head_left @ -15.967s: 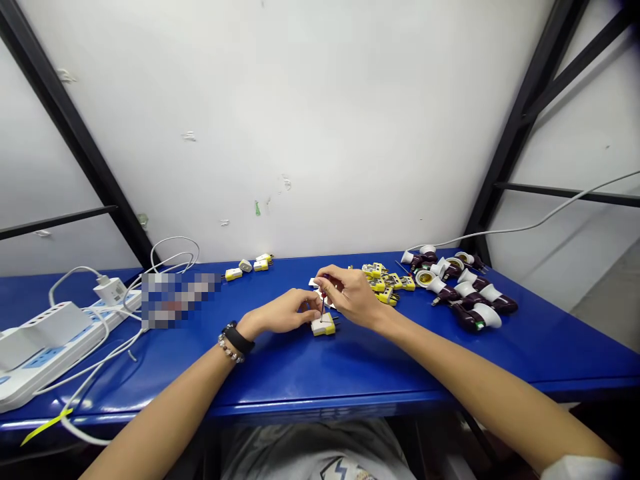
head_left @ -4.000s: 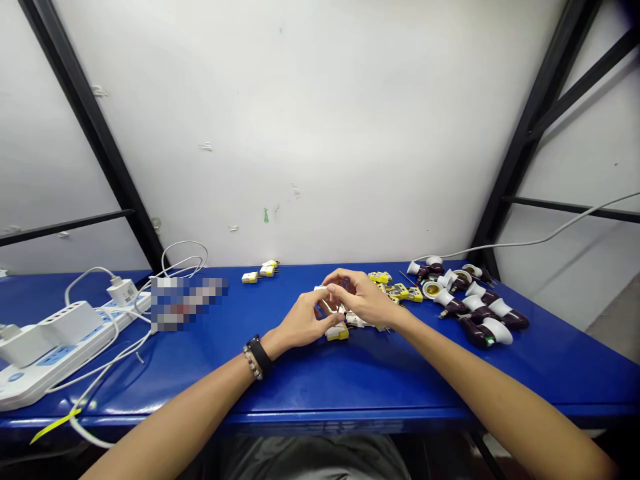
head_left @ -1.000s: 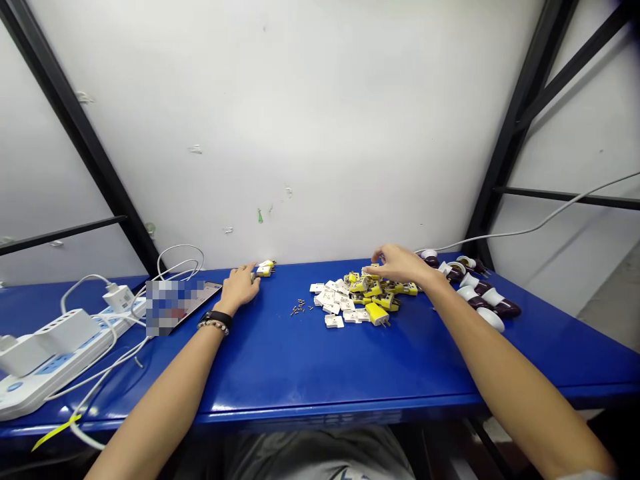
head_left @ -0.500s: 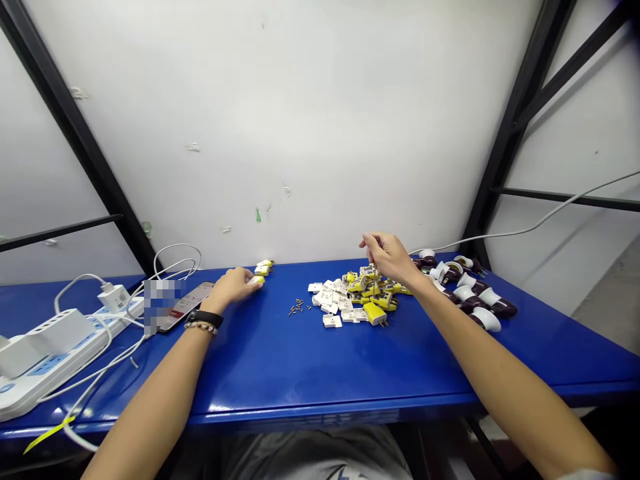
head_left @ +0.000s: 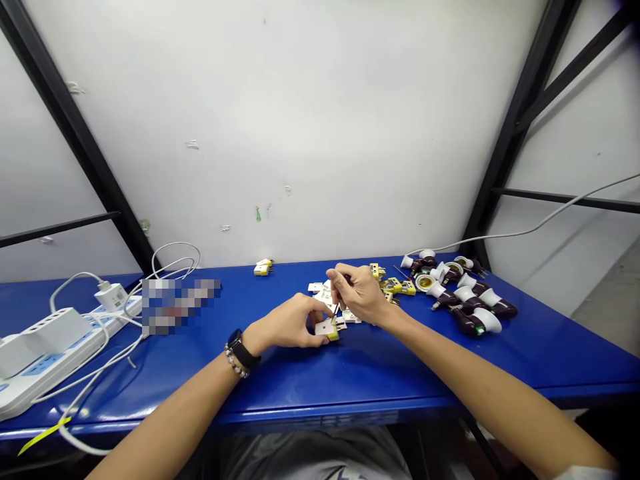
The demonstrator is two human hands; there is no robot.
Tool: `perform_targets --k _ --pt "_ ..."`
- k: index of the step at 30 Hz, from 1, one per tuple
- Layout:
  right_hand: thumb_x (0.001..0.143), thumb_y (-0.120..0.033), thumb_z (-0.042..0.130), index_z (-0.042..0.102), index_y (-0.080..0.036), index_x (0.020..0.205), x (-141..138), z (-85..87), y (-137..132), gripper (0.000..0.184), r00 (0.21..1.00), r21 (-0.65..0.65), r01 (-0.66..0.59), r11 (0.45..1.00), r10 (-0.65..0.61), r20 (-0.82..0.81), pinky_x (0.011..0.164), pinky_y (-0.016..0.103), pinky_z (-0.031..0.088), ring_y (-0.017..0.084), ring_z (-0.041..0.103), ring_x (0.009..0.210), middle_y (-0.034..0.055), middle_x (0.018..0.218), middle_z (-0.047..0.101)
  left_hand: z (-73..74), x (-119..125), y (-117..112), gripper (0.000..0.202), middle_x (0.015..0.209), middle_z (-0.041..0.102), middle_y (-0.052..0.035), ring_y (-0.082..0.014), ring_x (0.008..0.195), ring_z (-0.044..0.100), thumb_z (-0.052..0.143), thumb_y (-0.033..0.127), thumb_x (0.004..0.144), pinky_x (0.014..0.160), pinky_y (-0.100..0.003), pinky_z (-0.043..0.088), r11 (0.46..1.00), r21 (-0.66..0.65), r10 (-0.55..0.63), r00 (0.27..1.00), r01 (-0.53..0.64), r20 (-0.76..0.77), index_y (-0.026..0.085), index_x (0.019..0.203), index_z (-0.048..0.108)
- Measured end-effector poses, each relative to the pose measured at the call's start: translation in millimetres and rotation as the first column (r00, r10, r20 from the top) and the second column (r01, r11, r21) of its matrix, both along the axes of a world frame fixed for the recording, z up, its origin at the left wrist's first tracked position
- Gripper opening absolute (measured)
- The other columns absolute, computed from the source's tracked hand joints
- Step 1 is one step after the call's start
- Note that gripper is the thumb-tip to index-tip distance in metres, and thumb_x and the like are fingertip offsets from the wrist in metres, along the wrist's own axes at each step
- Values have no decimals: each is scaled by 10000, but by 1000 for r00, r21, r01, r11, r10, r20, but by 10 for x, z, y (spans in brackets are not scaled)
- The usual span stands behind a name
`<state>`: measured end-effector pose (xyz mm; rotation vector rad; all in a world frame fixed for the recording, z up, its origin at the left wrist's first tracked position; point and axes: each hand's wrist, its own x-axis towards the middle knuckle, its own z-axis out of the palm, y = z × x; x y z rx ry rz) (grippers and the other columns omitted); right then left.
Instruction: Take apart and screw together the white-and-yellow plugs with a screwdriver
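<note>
My left hand [head_left: 293, 321] grips a white-and-yellow plug [head_left: 326, 329] against the table, fingers and thumb on its sides. The plug's white face, with a small hole, is up. My right hand [head_left: 357, 293] is closed around a screwdriver [head_left: 337, 310], its thin shaft pointing down at the plug's far right end. Most of the handle is hidden in the fist. Behind both hands lies a pile of white plug covers [head_left: 316, 287], partly hidden. Yellow plug halves [head_left: 393, 285] with open insides show beyond my right wrist.
Two yellow-and-white plugs [head_left: 263, 267] sit stacked near the wall. Dark bulb sockets with white rims [head_left: 467, 293] crowd the right side. At left lie a white power strip [head_left: 75, 357], white cables [head_left: 93, 387] and a blurred-out flat object [head_left: 187, 303]. A metal frame [head_left: 505, 147] flanks the table.
My left hand has moved right, away from the stacked plugs, and now holds a plug before the pile. My right hand has come left and down, bringing the screwdriver to that plug.
</note>
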<state>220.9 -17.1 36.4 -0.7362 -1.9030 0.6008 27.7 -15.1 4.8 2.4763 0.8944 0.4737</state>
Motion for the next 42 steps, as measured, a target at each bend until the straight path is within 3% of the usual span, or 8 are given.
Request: perform_targets --k 7,13,23,27,32,35,37,42 --pt "996 -562 447 526 -207 646 -67 -91 -11 504 1000 0 -13 1000 13 28 439 227 403 112 540 403 -3 506 601 42 11 -23 214 722 664 11 -124 610 531 746 256 700 562 -235 372 994 103 35 998 -30 -48 178 885 673" --pt "1013 -481 452 505 -211 650 -101 -147 -12 455 997 37 -56 998 54 52 478 233 410 117 560 417 -12 494 615 67 7 -68 187 625 619 22 -107 512 491 753 284 657 481 -243 331 998 39 61 988 -57 -139 176 715 612" --pt "1011 -448 427 487 -212 639 -123 -159 -30 445 986 74 -36 997 23 167 520 240 386 118 522 473 -14 510 581 -15 -4 -12 273 667 641 0 -128 561 519 784 392 668 522 -256 362 992 97 95 985 -82 -145 177 712 621" --pt "1014 -398 408 480 -210 654 -135 -171 -30 413 977 100 -49 994 27 210 541 246 378 111 503 474 -18 534 563 11 -14 -18 289 777 683 -27 -150 666 577 787 412 696 603 -252 425 988 139 74 997 -69 -28 167 767 651" --pt "1007 -426 440 513 -214 767 -153 -186 -21 328 985 30 -64 998 58 164 529 239 387 120 522 505 -28 568 583 18 -24 27 215 766 720 -36 -133 671 606 633 320 889 627 -225 462 999 -38 -22 990 27 141 143 792 708" --pt "949 -489 562 552 -212 888 -147 -185 3 284 998 -58 -50 997 52 35 505 237 420 127 568 509 -31 613 615 -1 -37 62 252 748 725 -41 -132 650 604 635 346 904 606 -221 458 990 -134 -16 991 35 136 128 833 740" --pt "882 -515 658 559 -209 834 -139 -179 13 325 998 -92 -42 995 37 -55 496 248 449 138 595 499 -21 614 627 -1 -45 69 257 762 733 -49 -138 657 616 652 355 895 613 -224 463 989 -149 -1 991 21 134 125 831 749" --pt "889 -434 657 667 -190 761 -128 -139 -28 276 999 50 33 998 -31 -22 507 259 456 141 593 499 14 599 665 33 -50 56 213 792 751 -55 -156 690 657 673 324 875 639 -232 490 980 -201 17 990 11 138 132 839 757"
